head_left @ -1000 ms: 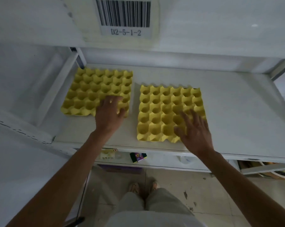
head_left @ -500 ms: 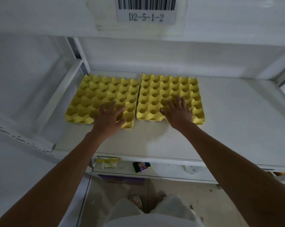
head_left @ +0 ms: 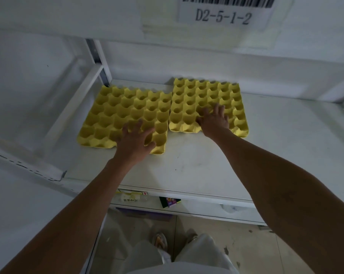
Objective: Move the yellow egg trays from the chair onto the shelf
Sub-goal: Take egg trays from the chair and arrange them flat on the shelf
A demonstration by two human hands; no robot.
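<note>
We see a barcode label (head_left: 224, 11) reading D2-5-1-2 up far, a small purple and green box (head_left: 170, 201) under the near ledge, sandals (head_left: 161, 241) on the tiled floor (head_left: 236, 240).

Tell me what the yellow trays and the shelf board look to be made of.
Left tray and right tray: probably moulded paper pulp, matte, with soft-edged cups and no glare. Shelf board: hard, smooth, white, faintly scuffed; painted metal or laminate, cannot tell which.

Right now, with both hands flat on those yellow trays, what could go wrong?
The right tray sits further back than the left tray, their edges touching; more pushing by the right hand might ride one over the other. The left hand presses on thin cups, which could crush.
</note>
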